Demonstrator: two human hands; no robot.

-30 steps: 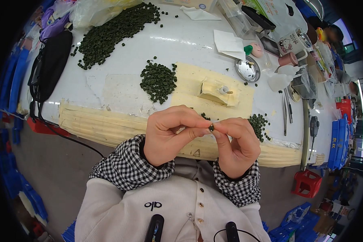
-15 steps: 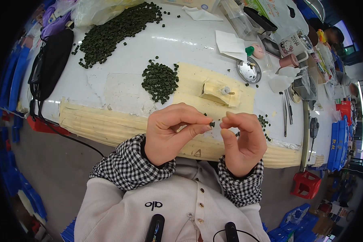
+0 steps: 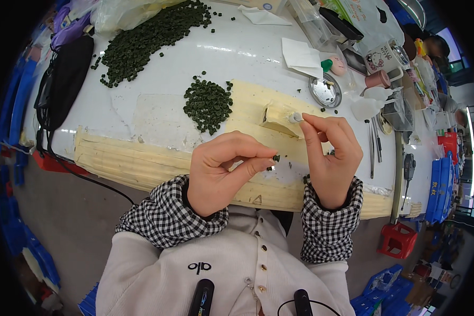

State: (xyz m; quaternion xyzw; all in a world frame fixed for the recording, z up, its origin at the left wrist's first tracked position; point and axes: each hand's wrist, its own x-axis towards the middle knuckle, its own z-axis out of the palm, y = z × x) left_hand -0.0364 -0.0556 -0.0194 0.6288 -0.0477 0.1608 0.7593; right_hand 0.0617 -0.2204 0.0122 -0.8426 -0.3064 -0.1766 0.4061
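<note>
My left hand [image 3: 221, 171] is closed in a pinch on a small dark green rubber-like piece [image 3: 276, 158] at its fingertips. To its right my right hand [image 3: 333, 152] pinches the thin rod that sticks out of a small white cylinder [image 3: 295, 117]; the fingertips cover most of the rod. The cylinder sits on a block wrapped in yellow tape [image 3: 280, 122], on a yellow-taped patch of the table. Beyond my left hand lies a small heap of similar dark green pieces [image 3: 208, 102]. A few more show around my right wrist, partly hidden.
A bigger green heap [image 3: 137, 47] spreads over the far left, by a black pouch [image 3: 71, 79]. A round metal dish [image 3: 325, 91], white paper [image 3: 302, 57], tweezers [image 3: 371, 150], a squeeze bottle [image 3: 364, 108] and a mug [image 3: 382, 57] stand to the right. Yellow tape covers the front edge [image 3: 137, 163].
My right hand has moved from beside the left fingertips away and up to the thin rod on the taped block. My left hand has stayed nearly still, holding its green piece.
</note>
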